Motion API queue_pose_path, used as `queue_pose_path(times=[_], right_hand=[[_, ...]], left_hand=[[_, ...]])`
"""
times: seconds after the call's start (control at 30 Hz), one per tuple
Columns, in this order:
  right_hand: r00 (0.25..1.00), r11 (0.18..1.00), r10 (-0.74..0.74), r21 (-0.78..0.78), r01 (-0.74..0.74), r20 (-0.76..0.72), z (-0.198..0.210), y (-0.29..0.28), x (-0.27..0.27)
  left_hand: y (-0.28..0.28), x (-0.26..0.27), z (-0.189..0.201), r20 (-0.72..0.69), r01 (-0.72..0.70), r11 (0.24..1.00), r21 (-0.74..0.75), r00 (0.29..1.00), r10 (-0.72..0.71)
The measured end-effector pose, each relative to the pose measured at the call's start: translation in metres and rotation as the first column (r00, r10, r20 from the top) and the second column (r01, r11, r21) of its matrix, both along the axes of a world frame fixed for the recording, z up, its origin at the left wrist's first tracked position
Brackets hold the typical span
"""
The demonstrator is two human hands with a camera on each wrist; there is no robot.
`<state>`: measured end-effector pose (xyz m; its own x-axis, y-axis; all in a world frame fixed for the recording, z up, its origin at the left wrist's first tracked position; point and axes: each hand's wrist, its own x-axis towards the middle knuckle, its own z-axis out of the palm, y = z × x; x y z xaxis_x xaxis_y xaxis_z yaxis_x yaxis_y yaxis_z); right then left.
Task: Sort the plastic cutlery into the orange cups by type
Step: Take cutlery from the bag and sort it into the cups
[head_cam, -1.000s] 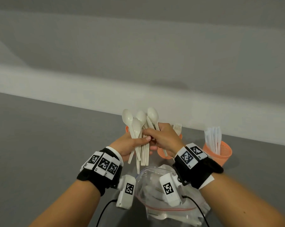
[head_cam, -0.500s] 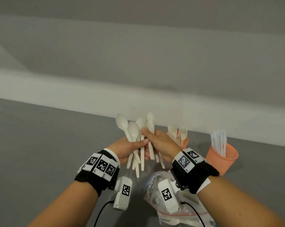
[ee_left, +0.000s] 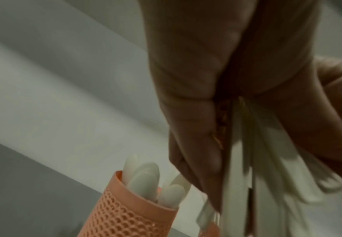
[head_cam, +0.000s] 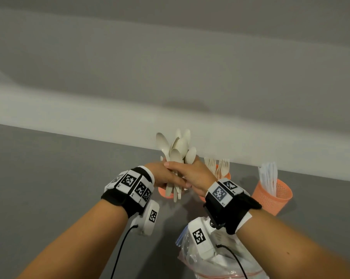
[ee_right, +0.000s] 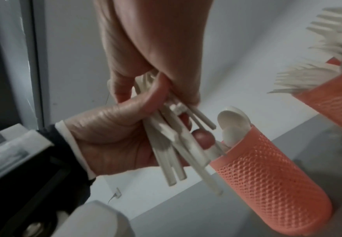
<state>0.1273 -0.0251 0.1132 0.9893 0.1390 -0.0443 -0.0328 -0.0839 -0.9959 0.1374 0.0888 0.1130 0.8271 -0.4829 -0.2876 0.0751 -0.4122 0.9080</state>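
Your left hand (head_cam: 162,175) and right hand (head_cam: 192,175) both curl round a bunch of smooth cream plastic spoons (head_cam: 177,150), bowls up, thin handles fanned just above a perforated orange cup (ee_right: 267,181) already holding spoons; beside it, forks (head_cam: 220,168) and knives (head_cam: 268,178) stand in matching mesh cups; a crinkled clear bag (head_cam: 216,264) lies near you.

Dim, flat, even indoor light in all three views; soft shadows only, no glare. Head view fairly sharp, wall line bowed by wide-angle distortion toward the frame edges. Both wrist views soft and motion-smeared, worst at lower right of the left wrist view.
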Motion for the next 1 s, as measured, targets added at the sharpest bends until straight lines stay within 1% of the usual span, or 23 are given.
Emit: queue_pose_path(times=[0.13,0.17,0.23,0.3,0.33,0.37,0.4,0.47,0.53,0.6,0.7,0.83,0.9,0.93,1.0], right_hand=[[0.988,0.994,-0.095,0.057,0.089,0.119,0.016,-0.005,0.02],[0.985,0.992,-0.11,0.077,0.1,0.133,0.02,-0.006,0.027],[0.972,0.976,-0.182,0.147,0.161,0.147,0.026,-0.013,0.044],[0.948,0.932,-0.295,0.255,0.258,0.119,0.031,-0.02,0.064],[0.937,0.9,-0.338,0.322,0.295,0.085,0.032,-0.023,0.073],[0.929,0.869,-0.368,0.374,0.325,0.046,0.031,-0.025,0.08],[0.921,0.847,-0.388,0.4,0.35,0.015,0.028,-0.025,0.086],[0.909,0.835,-0.418,0.389,0.389,-0.011,0.016,-0.019,0.096],[0.903,0.84,-0.429,0.369,0.399,0.002,0.003,-0.01,0.101],[0.905,0.853,-0.425,0.347,0.39,0.028,-0.008,-0.001,0.104],[0.911,0.902,-0.397,0.231,0.364,0.116,-0.021,0.006,0.106],[0.943,0.96,-0.277,0.083,0.266,0.186,-0.042,0.007,0.102],[0.954,0.972,-0.235,0.037,0.232,0.186,-0.05,0.005,0.1],[0.96,0.975,-0.22,0.025,0.219,0.174,-0.053,0.004,0.1],[0.976,0.987,-0.161,0.001,0.163,0.145,-0.056,0.004,0.1]], left_hand=[[0.002,0.018,0.0,0.077,-0.037,0.998,-0.043,0.996,0.041],[0.006,0.024,-0.002,0.073,-0.065,0.997,-0.051,0.995,0.069],[0.016,0.039,-0.005,0.055,-0.191,0.975,-0.112,0.979,0.198],[0.028,0.054,-0.01,0.069,-0.358,0.917,-0.178,0.925,0.374],[0.034,0.06,-0.016,0.097,-0.437,0.884,-0.167,0.885,0.456],[0.04,0.065,-0.023,0.137,-0.493,0.861,-0.126,0.851,0.507],[0.043,0.069,-0.031,0.171,-0.504,0.861,-0.069,0.844,0.508],[0.041,0.07,-0.045,0.185,-0.423,0.906,0.015,0.891,0.414],[0.033,0.07,-0.058,0.151,-0.349,0.937,0.005,0.927,0.344],[0.028,0.073,-0.066,0.171,-0.333,0.942,-0.039,0.927,0.334],[0.027,0.078,-0.075,0.201,-0.316,0.948,-0.029,0.928,0.315],[0.029,0.077,-0.076,0.236,-0.273,0.962,-0.017,0.934,0.269],[0.03,0.081,-0.073,0.225,-0.264,0.963,-0.057,0.936,0.27],[0.029,0.083,-0.07,0.207,-0.261,0.96,-0.104,0.938,0.278],[0.028,0.089,-0.063,0.147,-0.258,0.931,-0.259,0.942,0.302]])
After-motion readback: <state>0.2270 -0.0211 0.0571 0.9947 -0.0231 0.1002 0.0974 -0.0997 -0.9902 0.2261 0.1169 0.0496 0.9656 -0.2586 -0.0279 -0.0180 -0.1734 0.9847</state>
